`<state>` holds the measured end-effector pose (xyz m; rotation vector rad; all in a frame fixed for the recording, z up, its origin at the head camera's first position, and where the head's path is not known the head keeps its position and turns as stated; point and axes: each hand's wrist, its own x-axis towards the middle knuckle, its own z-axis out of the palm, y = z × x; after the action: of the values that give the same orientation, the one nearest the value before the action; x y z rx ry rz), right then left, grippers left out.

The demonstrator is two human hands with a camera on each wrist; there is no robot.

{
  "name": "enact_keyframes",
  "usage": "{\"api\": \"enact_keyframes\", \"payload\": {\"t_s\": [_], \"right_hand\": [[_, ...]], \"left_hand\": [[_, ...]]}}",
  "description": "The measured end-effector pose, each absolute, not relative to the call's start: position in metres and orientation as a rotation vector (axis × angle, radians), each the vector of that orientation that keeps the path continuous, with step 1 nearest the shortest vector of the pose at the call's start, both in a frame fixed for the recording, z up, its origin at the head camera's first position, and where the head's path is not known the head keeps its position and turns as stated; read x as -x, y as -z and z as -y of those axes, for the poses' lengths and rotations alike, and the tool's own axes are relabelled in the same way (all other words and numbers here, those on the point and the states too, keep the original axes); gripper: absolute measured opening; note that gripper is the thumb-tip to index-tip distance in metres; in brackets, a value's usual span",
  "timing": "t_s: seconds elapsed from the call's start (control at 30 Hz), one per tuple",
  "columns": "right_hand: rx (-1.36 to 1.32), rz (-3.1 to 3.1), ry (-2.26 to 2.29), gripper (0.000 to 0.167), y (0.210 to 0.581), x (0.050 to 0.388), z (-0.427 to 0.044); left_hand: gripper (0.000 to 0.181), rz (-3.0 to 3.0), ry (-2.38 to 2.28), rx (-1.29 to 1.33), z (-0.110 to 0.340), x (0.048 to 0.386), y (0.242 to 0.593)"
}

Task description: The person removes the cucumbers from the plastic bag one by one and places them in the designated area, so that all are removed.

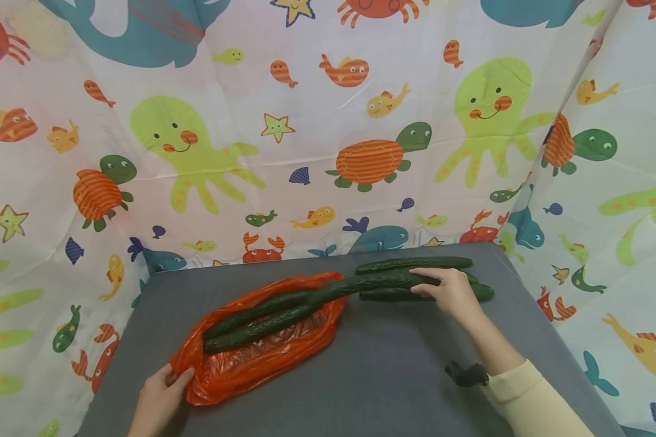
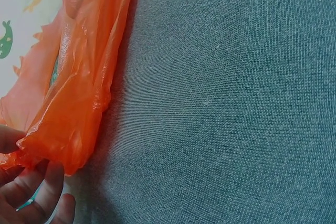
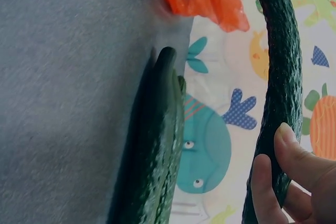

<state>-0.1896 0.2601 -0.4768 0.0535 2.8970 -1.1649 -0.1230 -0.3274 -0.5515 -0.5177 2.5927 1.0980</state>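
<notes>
My left hand [image 1: 161,394] pinches the near-left end of an orange plastic bag [image 1: 262,385], which lies with its mouth spread upward. Two dark green cucumbers [image 1: 246,331] lie inside it. Between thumb and fingers, my right hand [image 1: 454,291] grips another long cucumber [image 1: 361,283] near its right end. This cucumber is raised off the table, its left end over the bag's far-right part. In the right wrist view the thumb and fingers press on the bumpy skin of the held cucumber [image 3: 283,61]. In the left wrist view, crumpled plastic of the bag [image 2: 73,129] sits between the fingers.
More cucumbers [image 1: 415,263] lie side by side at the table's back right, partly hidden by my right hand and the held one. A grey cloth [image 1: 372,376] covers the table. A printed sea-animal curtain [image 1: 306,206] rises behind and at the sides.
</notes>
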Motion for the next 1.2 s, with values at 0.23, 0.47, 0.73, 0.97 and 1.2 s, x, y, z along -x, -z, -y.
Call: {"api": "enact_keyframes", "payload": {"t_s": [0.23, 0.47, 0.73, 0.97, 1.2], "right_hand": [[-0.071, -2.903, 1.139, 0.044, 0.486, 0.189, -0.273], [-0.087, -2.902, 1.122, 0.045, 0.494, 0.186, -0.286], [-0.097, -2.904, 1.123, 0.045, 0.505, 0.183, -0.307], [-0.152, -2.883, 1.15, 0.049, 0.513, 0.183, -0.326], [-0.146, -2.854, 1.194, 0.051, 0.519, 0.178, -0.344]], "left_hand": [[0.078, -2.596, -1.1, 0.512, 0.327, 0.124, 0.552], [0.08, -2.594, -1.11, 0.522, 0.327, 0.123, 0.553], [0.073, -2.602, -1.124, 0.533, 0.323, 0.121, 0.551], [0.065, -2.597, -1.153, 0.542, 0.322, 0.12, 0.549], [0.065, -2.595, -1.152, 0.534, 0.323, 0.12, 0.547]]}}
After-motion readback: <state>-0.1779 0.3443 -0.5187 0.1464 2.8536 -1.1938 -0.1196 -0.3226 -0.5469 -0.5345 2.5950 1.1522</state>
